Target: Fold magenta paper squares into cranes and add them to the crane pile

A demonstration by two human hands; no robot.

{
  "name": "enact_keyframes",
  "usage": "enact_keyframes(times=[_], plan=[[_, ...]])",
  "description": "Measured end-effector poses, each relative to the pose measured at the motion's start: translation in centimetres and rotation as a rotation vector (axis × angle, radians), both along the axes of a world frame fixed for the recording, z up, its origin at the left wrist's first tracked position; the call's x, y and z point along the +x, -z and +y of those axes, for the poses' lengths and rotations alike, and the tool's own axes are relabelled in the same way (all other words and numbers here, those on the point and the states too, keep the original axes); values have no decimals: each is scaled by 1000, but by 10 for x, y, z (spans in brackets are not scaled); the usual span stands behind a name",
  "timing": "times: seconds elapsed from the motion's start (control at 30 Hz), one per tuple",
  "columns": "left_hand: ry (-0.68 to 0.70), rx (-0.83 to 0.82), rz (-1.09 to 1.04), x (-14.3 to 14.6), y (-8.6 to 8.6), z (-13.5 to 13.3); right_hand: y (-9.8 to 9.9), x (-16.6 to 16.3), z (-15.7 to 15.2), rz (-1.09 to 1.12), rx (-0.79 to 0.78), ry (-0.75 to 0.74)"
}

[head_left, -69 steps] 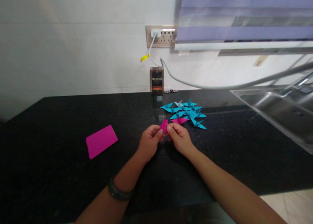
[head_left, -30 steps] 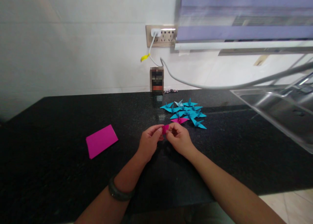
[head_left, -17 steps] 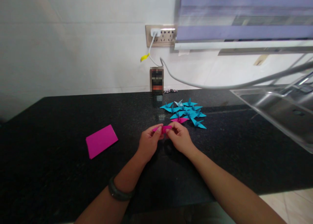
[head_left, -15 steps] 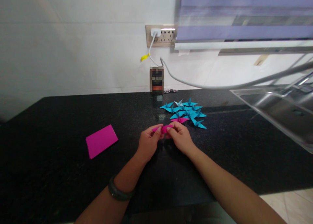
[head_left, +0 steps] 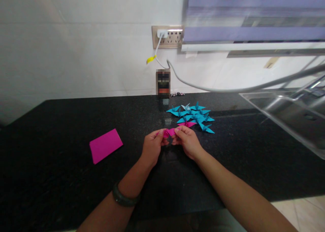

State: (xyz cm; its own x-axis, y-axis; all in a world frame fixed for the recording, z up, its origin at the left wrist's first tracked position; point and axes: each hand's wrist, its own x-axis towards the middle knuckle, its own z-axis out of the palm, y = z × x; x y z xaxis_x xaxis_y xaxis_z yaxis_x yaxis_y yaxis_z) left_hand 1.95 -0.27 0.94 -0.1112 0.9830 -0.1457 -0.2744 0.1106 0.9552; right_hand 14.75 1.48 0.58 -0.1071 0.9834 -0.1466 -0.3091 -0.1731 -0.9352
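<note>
A small folded piece of pink origami paper (head_left: 171,132) is held up over the dark counter, between both hands. My left hand (head_left: 153,145) pinches its left end, thumb on top. At its right end, my right hand (head_left: 188,141) grips it between thumb and fingers. Parts of the paper are covered by the fingers. Just beyond my right hand lies a pink paper crane (head_left: 186,124), at the near edge of a cluster of blue paper cranes (head_left: 196,117). One paler crane (head_left: 186,107) sits at the back of that cluster.
To the left, a stack of pink paper (head_left: 106,146) lies on the black counter (head_left: 63,123). A phone-like device, blurred out (head_left: 163,83), leans against the wall beneath a socket (head_left: 167,37) with a white cable. A steel sink (head_left: 304,118) is at the right.
The pink paper is spread wider between my hands, with more of its middle showing. My left hand has shifted slightly left. The cranes and paper stack have stayed put.
</note>
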Motion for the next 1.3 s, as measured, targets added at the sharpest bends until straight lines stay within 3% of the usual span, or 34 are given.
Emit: enact_keyframes(times=[0.37,0.63,0.9,1.13,1.3], plan=[[7,-11,-35,-1,-1,0,0,0,0,-18,-24,18],[160,24,-243,0,-5,-4,2,1,3,-85,-86,-2],[164,-34,27,0,-2,-3,0,1,0,-225,61,-27],[203,-25,68,-1,0,-3,1,0,-2,-137,53,-85],[149,-33,50,0,-2,-2,-2,-1,-4,-80,89,-123]])
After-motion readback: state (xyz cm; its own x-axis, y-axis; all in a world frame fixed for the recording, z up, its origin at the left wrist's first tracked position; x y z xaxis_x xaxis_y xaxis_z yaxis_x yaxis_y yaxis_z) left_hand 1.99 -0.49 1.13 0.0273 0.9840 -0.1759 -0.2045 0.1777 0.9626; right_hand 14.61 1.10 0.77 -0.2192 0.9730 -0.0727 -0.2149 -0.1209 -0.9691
